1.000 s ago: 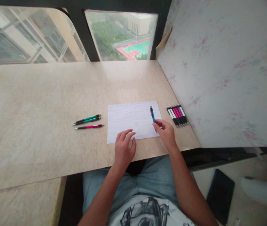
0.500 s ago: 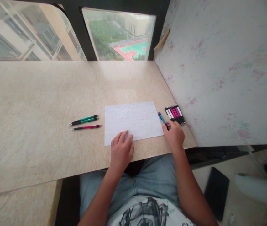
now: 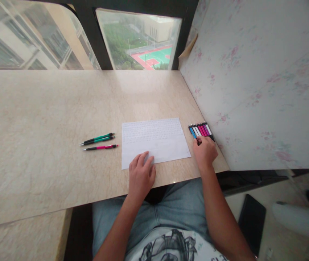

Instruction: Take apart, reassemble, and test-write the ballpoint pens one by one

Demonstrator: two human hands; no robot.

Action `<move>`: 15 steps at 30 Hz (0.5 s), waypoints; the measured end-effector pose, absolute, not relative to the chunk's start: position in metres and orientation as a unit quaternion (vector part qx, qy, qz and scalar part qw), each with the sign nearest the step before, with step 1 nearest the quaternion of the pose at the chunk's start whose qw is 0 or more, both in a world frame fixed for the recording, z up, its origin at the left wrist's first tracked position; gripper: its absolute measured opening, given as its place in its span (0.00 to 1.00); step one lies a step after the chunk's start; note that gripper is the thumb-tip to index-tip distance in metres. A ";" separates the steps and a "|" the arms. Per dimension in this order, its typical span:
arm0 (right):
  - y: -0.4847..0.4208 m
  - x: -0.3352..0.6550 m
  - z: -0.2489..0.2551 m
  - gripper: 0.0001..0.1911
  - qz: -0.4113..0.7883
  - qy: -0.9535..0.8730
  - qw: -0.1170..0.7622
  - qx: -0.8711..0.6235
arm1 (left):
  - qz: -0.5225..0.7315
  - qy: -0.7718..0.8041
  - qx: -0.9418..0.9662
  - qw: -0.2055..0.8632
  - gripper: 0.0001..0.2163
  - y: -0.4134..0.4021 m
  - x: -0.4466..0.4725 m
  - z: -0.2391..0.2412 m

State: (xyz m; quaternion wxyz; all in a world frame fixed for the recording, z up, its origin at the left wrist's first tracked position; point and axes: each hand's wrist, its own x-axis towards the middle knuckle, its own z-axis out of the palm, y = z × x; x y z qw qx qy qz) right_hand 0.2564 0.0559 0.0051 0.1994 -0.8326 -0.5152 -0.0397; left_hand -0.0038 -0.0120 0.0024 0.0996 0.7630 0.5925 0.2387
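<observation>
A sheet of paper (image 3: 157,145) with handwriting on its upper half lies on the table. My left hand (image 3: 143,170) rests on its lower edge, palm down with the fingers stretched out. To the right of the sheet, my right hand (image 3: 205,151) pinches the lower end of a blue mechanical pencil (image 3: 192,132). That pencil lies alongside a row of white, pink and purple mechanical pencils (image 3: 202,129), at the row's left end. My right hand covers the lower ends of several of them.
Left of the paper lie two green mechanical pencils (image 3: 99,139) and a pink one (image 3: 100,147). A flowered wall (image 3: 252,87) borders the table (image 3: 48,119) on the right. Windows (image 3: 140,40) stand behind its far edge.
My right hand has moved the blue mechanical pencil rightward, from beside the paper's edge to the left end of the row. My left hand has stayed in place on the sheet.
</observation>
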 end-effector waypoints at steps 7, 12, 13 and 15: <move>0.054 0.258 -0.002 0.10 -0.067 -0.509 0.220 -0.830 | 0.250 0.592 0.758 0.109 0.13 -0.012 -0.004 0.002; 0.052 0.257 -0.007 0.11 -0.087 -0.507 0.239 -0.824 | 0.249 0.591 0.759 0.112 0.14 -0.011 -0.005 0.002; 0.052 0.257 -0.008 0.11 -0.090 -0.506 0.243 -0.823 | 0.250 0.591 0.759 0.112 0.14 -0.011 -0.005 0.002; 0.052 0.258 -0.010 0.11 -0.091 -0.503 0.248 -0.823 | 0.252 0.590 0.758 0.113 0.14 -0.011 -0.005 0.003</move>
